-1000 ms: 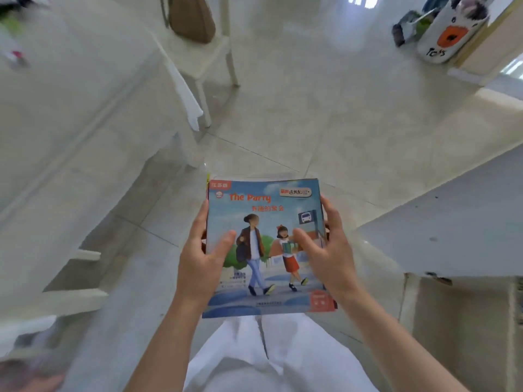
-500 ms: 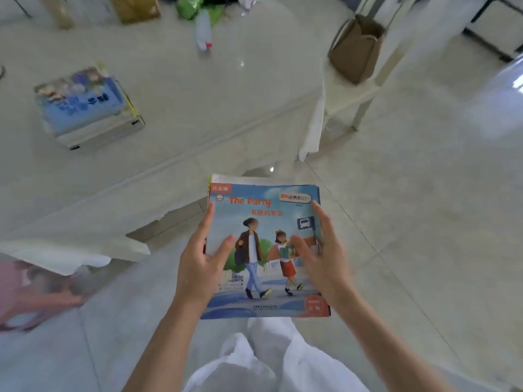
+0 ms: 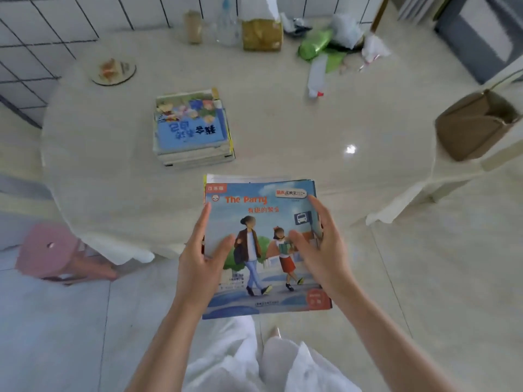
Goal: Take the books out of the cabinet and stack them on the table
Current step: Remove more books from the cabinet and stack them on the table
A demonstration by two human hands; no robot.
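- The left hand [image 3: 202,261] and right hand [image 3: 321,250] grip a thin bundle of books [image 3: 263,250] by its side edges at lower centre of the frame, thumbs on the top cover.
- A stack of books [image 3: 192,128] lies on the round white table [image 3: 283,131] at upper centre.
- A pink stool [image 3: 53,253] stands at lower left.
- A brown paper bag [image 3: 472,125] rests on a chair at the right edge.
- Bottles and plastic bags crowd the table's far edge.
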